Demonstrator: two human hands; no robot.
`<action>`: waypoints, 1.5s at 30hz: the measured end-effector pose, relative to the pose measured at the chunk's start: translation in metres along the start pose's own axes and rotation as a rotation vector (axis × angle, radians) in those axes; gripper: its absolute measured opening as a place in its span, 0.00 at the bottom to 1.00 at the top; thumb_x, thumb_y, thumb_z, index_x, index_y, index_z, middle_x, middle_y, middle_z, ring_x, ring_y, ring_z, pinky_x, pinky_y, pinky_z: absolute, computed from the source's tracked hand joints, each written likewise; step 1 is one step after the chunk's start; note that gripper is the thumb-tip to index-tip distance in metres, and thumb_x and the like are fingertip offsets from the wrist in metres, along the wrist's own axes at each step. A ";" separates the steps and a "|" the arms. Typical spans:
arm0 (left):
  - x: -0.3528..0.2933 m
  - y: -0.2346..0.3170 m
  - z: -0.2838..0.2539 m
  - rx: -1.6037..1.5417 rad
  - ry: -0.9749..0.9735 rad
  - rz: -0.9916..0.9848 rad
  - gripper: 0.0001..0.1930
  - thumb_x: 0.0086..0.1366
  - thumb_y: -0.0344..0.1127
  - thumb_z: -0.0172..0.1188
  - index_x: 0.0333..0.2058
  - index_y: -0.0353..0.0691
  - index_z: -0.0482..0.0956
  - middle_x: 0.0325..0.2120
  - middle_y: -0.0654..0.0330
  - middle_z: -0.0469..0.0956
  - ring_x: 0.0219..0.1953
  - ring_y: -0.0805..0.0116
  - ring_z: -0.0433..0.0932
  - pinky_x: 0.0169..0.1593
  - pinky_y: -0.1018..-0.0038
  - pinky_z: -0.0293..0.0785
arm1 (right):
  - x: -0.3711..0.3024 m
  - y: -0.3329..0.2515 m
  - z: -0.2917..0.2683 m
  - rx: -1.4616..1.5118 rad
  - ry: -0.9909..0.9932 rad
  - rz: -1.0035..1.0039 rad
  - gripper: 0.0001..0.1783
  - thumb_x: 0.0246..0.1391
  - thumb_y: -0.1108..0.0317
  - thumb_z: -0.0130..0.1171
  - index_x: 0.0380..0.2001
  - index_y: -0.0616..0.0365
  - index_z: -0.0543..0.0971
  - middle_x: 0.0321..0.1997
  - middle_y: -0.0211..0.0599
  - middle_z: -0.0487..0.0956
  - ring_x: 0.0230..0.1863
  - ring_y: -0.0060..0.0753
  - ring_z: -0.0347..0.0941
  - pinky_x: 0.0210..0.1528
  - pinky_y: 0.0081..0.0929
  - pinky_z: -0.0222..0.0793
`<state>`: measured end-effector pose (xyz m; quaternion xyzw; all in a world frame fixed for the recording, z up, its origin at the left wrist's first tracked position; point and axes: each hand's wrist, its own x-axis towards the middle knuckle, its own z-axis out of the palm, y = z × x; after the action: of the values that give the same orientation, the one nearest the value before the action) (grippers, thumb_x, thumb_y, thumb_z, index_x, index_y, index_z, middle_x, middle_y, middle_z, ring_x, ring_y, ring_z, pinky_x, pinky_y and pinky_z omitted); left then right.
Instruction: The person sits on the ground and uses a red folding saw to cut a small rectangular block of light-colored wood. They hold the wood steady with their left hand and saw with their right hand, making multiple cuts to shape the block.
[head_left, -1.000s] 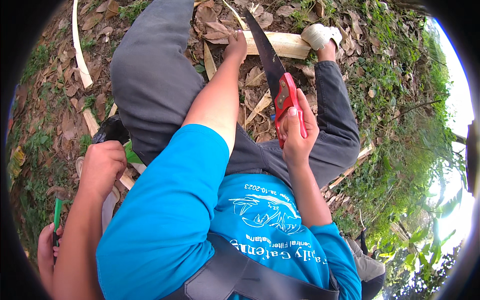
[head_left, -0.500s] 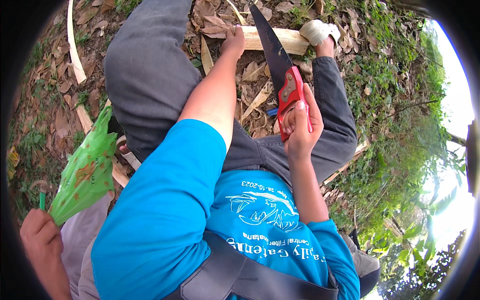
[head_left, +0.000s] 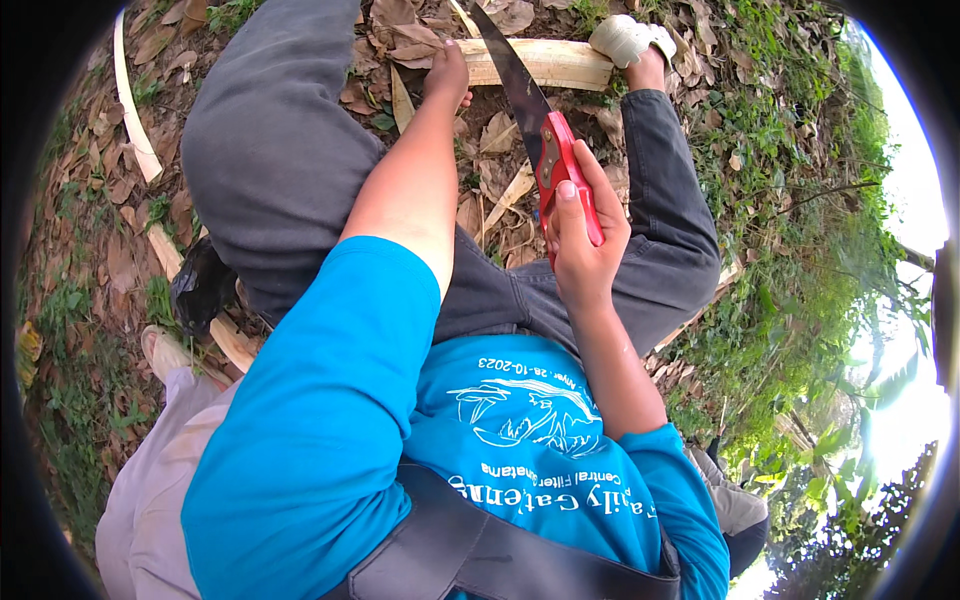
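Note:
My right hand (head_left: pixel 588 235) is wrapped round the red handle of a hand saw (head_left: pixel 553 160), thumb along the grip. The saw's dark blade slants up and left across a pale, rough-cut piece of wood (head_left: pixel 555 63). Whether the teeth bite into the wood, I cannot tell. My left hand (head_left: pixel 447 75) grips the wood's left end, just left of the blade. A foot in a white shoe (head_left: pixel 622 40) rests at its right end.
Dry leaves and pale wood strips (head_left: pixel 132 105) cover the ground. A black plastic bag (head_left: pixel 203 287) lies left of my bent leg. Another person's pale-clothed leg (head_left: pixel 150 480) is close by at lower left. Green plants (head_left: pixel 800 180) grow on the right.
The other person's hand and the green plastic bag have left the view at the left, uncovering the black bag. The saw has shifted slightly left over the wood. Both my grips stay the same.

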<state>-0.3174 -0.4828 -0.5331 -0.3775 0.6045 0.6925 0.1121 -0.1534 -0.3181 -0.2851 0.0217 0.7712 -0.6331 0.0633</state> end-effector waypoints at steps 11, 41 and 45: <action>-0.003 0.006 0.002 0.056 -0.025 0.005 0.41 0.74 0.70 0.36 0.70 0.41 0.62 0.45 0.46 0.80 0.25 0.63 0.82 0.27 0.67 0.81 | 0.004 -0.004 0.000 -0.086 -0.009 0.005 0.25 0.68 0.72 0.59 0.66 0.65 0.74 0.45 0.30 0.81 0.37 0.11 0.71 0.42 0.13 0.68; 0.099 0.003 -0.013 0.094 -0.201 -0.235 0.37 0.72 0.72 0.32 0.54 0.45 0.73 0.30 0.53 0.76 0.24 0.57 0.75 0.25 0.58 0.73 | 0.008 0.007 0.013 -0.146 -0.051 -0.067 0.28 0.65 0.71 0.60 0.67 0.59 0.73 0.58 0.52 0.83 0.56 0.33 0.81 0.59 0.29 0.72; 0.096 0.001 -0.009 0.098 -0.185 -0.223 0.36 0.73 0.70 0.32 0.54 0.46 0.74 0.31 0.53 0.77 0.25 0.59 0.75 0.24 0.59 0.70 | 0.006 0.011 0.007 -0.104 -0.027 -0.036 0.26 0.66 0.73 0.59 0.67 0.62 0.73 0.61 0.48 0.82 0.59 0.30 0.78 0.62 0.26 0.70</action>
<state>-0.3811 -0.5200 -0.5953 -0.3708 0.5790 0.6772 0.2621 -0.1576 -0.3232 -0.2980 -0.0043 0.8023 -0.5935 0.0633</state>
